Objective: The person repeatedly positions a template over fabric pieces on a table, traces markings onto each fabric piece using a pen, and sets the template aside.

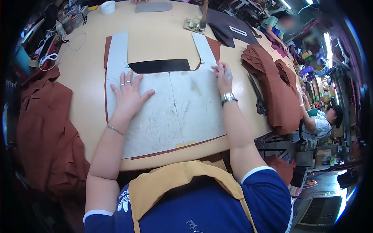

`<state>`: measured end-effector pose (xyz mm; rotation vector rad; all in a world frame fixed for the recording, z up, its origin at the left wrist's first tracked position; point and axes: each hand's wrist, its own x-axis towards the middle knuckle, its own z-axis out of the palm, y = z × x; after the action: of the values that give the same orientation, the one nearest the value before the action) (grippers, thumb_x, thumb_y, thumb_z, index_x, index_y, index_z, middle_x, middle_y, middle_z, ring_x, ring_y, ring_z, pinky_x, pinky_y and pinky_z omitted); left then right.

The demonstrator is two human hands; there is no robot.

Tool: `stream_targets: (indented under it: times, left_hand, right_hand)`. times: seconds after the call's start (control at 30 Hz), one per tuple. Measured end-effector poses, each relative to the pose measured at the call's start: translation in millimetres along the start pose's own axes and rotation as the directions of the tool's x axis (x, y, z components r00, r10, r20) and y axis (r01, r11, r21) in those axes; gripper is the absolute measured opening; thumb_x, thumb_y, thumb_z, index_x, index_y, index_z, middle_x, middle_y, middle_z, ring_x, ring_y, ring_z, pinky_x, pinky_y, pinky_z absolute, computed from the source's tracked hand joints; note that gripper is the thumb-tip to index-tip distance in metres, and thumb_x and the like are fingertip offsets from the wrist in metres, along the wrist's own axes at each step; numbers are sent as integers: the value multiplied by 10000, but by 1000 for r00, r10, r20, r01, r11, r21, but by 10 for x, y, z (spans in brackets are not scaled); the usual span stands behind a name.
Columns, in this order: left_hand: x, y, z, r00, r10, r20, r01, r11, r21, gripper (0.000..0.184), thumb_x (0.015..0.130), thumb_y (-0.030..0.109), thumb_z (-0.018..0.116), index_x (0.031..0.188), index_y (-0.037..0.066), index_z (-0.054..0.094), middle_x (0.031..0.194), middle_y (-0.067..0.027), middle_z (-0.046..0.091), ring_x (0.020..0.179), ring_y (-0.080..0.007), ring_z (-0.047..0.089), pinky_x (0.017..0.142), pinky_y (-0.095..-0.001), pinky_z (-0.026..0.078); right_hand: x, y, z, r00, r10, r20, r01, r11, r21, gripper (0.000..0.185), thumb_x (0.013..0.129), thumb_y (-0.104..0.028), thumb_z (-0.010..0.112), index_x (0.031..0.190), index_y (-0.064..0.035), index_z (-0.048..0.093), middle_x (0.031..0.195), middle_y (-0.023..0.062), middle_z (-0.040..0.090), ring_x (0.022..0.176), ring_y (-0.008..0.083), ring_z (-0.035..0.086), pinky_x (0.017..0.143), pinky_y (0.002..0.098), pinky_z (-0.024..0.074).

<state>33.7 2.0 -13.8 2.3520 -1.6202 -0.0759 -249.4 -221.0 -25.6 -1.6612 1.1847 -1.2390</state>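
Note:
A large pale grey pattern template [155,116] with two upright arms lies flat on a reddish-brown piece of leather or cloth [215,48], whose edges show around it. My left hand [130,91] is spread on the template's left part, fingers pointing away from me, two rings on it. My right hand [223,77] is closed at the template's upper right edge, where the right arm begins. Whatever its fingers pinch is too small to make out. A black flat strip [159,66] lies in the gap between the two arms.
Reddish-brown material hangs over the table's left edge [46,128]; more is piled at right [276,93]. Black scissors [258,95] lie beside that pile. A brush [203,15], dark material [229,25] and a white roll [108,7] sit farther back. Two co-workers are at right.

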Motion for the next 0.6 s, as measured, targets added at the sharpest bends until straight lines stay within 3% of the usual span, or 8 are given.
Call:
stream_targets:
  times: [0.03,0.1,0.3,0.4,0.43,0.53,0.6]
  left_hand:
    - [-2,-17,33,1000,5,-15,-5,1000,0,729,836,650,566,1383,181,451,1509,-162,310,1436,-355,213,1050,-740,152]
    - [4,-39,111,999,9,-32,-9,1000,-18,737,838,654,559,1389,179,444,1523,-159,293,1443,-361,193,1057,-739,131]
    - [-160,187,-121,992,-6,129,6,1000,-1,757,842,635,565,1415,162,418,1545,-162,260,1453,-364,170,1068,-732,110]
    - [-362,262,-216,987,52,149,-42,997,-68,767,850,628,556,1426,145,405,1549,-174,248,1455,-364,164,1074,-724,108]
    - [-404,204,-192,990,51,128,-41,996,-80,778,854,632,548,1435,139,392,1551,-181,240,1457,-363,159,1076,-720,107]
    - [-456,-92,130,999,6,35,-4,998,-59,829,864,654,514,1471,118,336,1558,-203,212,1462,-361,140,1082,-709,106]
    - [-526,-282,103,985,-169,-38,167,985,-42,882,868,678,482,1495,92,276,1562,-218,189,1466,-359,125,1086,-701,104]
  right_hand:
    - [-141,23,-137,990,-139,-9,132,958,-255,230,930,-222,637,1032,-20,593,835,57,671,781,133,627,707,251,496]
    - [-489,-232,-408,993,97,70,-62,916,-397,248,913,-191,659,1072,-16,586,919,67,662,849,141,636,726,263,502]
    - [-787,-102,-874,953,292,82,-292,956,-13,385,837,-168,748,1148,-12,584,1002,31,621,801,100,566,699,224,459]
    - [-830,-352,-1050,898,434,79,-439,895,81,449,816,-192,770,1188,-23,581,960,13,610,745,86,520,651,207,419]
    - [-842,-428,-1108,888,449,103,-451,893,-4,456,818,-253,767,1168,-18,595,945,10,611,744,74,506,630,209,395]
    - [-900,-412,-1296,886,335,321,-273,936,-223,415,850,-288,727,1121,4,607,945,27,617,783,82,514,683,233,421]
    - [-1017,-606,-1398,966,30,255,56,945,-322,371,874,-285,697,1071,18,613,939,43,612,841,100,528,761,253,437]
